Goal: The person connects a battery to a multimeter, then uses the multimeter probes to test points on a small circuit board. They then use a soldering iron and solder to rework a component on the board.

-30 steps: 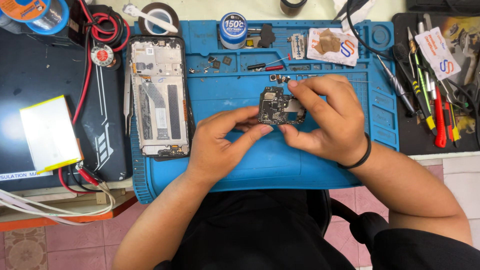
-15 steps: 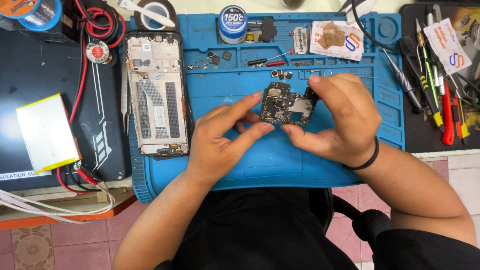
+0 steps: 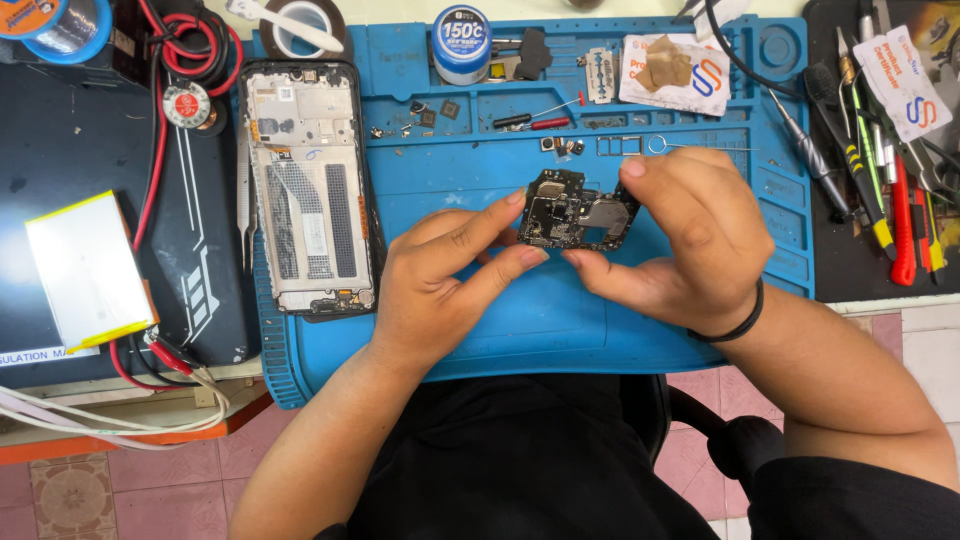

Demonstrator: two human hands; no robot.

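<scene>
Two hands: left hand and right hand pinch circuit board by opposite edges.
Height: lifted above blue mat, its face towards the camera.

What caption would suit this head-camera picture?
Both hands, left hand and right hand, hold a small circuit board above a blue mat, beside an opened phone.

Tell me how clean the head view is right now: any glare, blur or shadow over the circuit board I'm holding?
Head view: even, bright light, no motion blur; the circuit board is sharp between the left hand and right hand. Only soft shadows under the hands on the blue mat. The white pouch battery looks nearly washed out. Slight wide-angle bend at the edges.
</scene>
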